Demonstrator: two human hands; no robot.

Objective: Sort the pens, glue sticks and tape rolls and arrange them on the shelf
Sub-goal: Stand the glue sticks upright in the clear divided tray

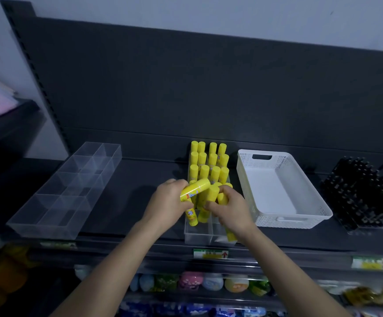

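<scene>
Yellow glue sticks fill a clear tray in the middle of the shelf, standing caps up. Both hands are over the tray's near end. The left hand grips one tilted stick. The right hand is curled round at least two more.

From where I stand, the job now looks like seating these last sticks in the near compartments. I'd turn the tilted one upright first, then lower it straight down. One stick at a time seems wise, with the other hand steadying the neighbours so none topples. Following the lines of four already set would keep it tidy.

Counting: twelve sticks stand clear in three far rows of four. Nearer, some eight more are partly hidden by the hands, so I cannot give an exact total. One of those lies under the right wrist at the near right corner.

To the left sits one empty divided organiser, also clear. Just right of the glue tray is one white basket, with nothing in it. At the far right a single dark block of pens stands, too dim to count. I see no tape rolls.
</scene>
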